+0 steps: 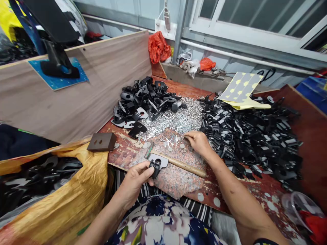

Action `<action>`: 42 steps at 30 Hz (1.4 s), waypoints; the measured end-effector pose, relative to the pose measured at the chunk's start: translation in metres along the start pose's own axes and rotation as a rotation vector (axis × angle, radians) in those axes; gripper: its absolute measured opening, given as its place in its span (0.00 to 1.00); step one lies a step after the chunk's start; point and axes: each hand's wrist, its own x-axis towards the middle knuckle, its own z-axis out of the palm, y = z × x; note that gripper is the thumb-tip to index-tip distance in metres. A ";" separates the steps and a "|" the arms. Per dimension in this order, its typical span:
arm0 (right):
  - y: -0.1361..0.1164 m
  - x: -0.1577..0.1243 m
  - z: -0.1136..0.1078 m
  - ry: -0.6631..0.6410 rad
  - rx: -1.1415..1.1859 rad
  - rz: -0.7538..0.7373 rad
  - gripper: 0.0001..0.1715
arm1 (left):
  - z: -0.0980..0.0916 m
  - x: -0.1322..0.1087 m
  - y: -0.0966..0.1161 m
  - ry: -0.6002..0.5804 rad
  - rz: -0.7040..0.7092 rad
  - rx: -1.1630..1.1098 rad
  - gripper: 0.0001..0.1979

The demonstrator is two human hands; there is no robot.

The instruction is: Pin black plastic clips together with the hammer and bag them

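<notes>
My left hand (139, 175) is closed on a black plastic part (156, 167) with a flat grey plate, held between thumb and fingers above the speckled stone slab (176, 185). Behind that part lies a hammer (189, 166), its wooden handle pointing right and its head partly hidden. My right hand (198, 143) is pinched at the slab's far right, beside a few loose metal pins (171, 140). Whatever its fingertips hold is too small to make out. Beyond both hands spreads a heap of shiny metal pins (178, 117).
Black plastic parts lie piled at the back left (145, 102) and on the right (247, 136). A brown block (101, 142) sits at the left edge, above a yellow sack (87, 190) of black parts. A wooden board (109, 75) walls the left side; a clear tub (297, 207) stands front right.
</notes>
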 end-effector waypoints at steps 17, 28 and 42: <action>-0.051 0.028 0.018 -0.095 -0.032 0.013 0.12 | -0.015 -0.008 -0.004 0.056 0.197 0.337 0.12; -0.054 0.035 0.023 -0.082 -0.058 0.005 0.04 | -0.005 0.002 -0.006 0.018 0.494 0.701 0.08; -0.117 -0.034 0.006 -0.789 0.969 0.232 0.13 | 0.000 -0.012 0.019 -0.061 0.758 1.193 0.13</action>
